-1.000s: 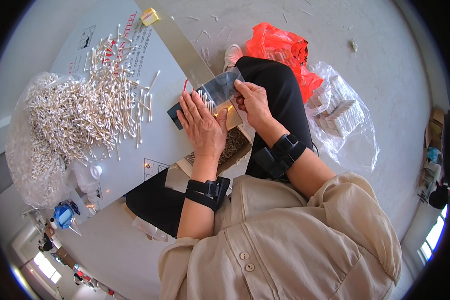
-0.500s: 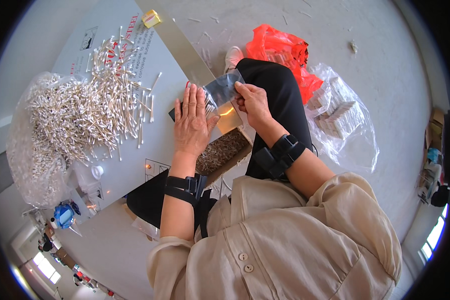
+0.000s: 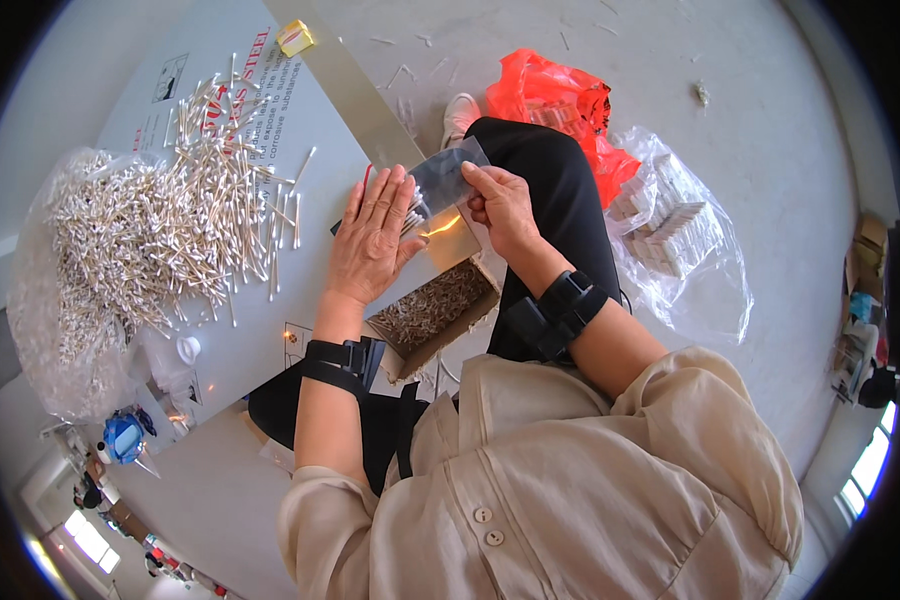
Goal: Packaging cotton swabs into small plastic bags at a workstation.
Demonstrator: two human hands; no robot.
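Film, clear flexible plastic, one piece (image 3: 450, 178): located between the two hands, at 2 o'clock from the left hand and 10 o'clock from the right, above the edge of a grey printed table (image 3: 315, 245). Right hand (image 3: 505, 205): closed, thumb and forefinger pinching the film's right end; black strap with a dark block at the wrist. Left hand (image 3: 372, 238): palm down, flattened, fingers extended side by side, gripping nothing visible; black strap likewise. Batch of white-tipped cotton swabs, small (image 3: 417, 212): just beside the left fingers at 2 o'clock, partly covered by them; whether inside or under the film cannot be told. Box, open, brown cardboard, oblong (image 3: 455, 340): at 5 o'clock from the left hand, holding a layer of small brownish pieces. Heap of loose cotton swabs, pale-stemmed, large (image 3: 160, 225): at 9 o'clock, well apart from the left hand, spilling from a clear plastic bag (image 3: 60, 385) onto the table. Carton, small, yellow (image 3: 294, 38): table's far end, 11 o'clock. Bag, red plastic, crumpled (image 3: 530, 85): on the floor, 1 o'clock from the right hand. Bag, large, clear plastic (image 3: 725, 290): 3 o'clock, containing stacked white bundles (image 3: 675, 240).
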